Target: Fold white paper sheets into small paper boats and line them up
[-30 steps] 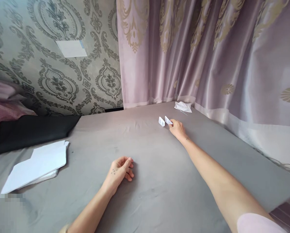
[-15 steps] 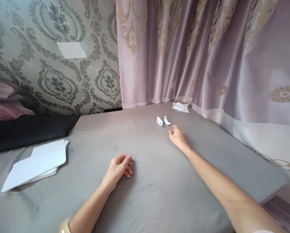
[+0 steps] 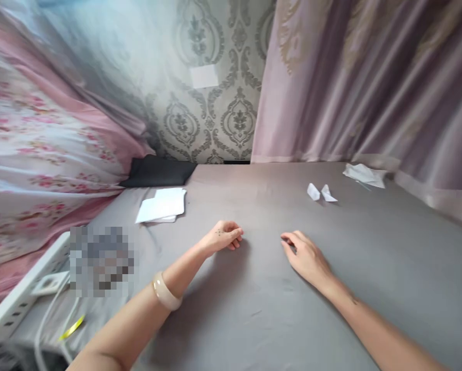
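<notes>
My left hand (image 3: 226,236) hovers over the grey sheet with its fingers curled and the thumb laid against them. Nothing shows in it. A pale bangle (image 3: 165,292) circles that forearm. To its right, my right hand (image 3: 302,251) is loosely bent, a gap between thumb and fingers, and holds nothing. Beyond the right hand, two small folded white paper pieces (image 3: 313,192) stand side by side, apart from the fingers. A stack of white paper (image 3: 163,205) lies to the left, past my left hand.
Crumpled white paper (image 3: 364,175) lies near the curtain (image 3: 293,118) at the back right. Black cloth (image 3: 159,171) sits at the back left. A white power strip (image 3: 26,291) with cables and a yellow strip (image 3: 73,327) are at the near left. Flowered pink fabric (image 3: 45,149) hangs alongside.
My right hand has drawn back from beside the folded paper pieces toward my left hand. The view has swung left, bringing in the power strip and flowered fabric.
</notes>
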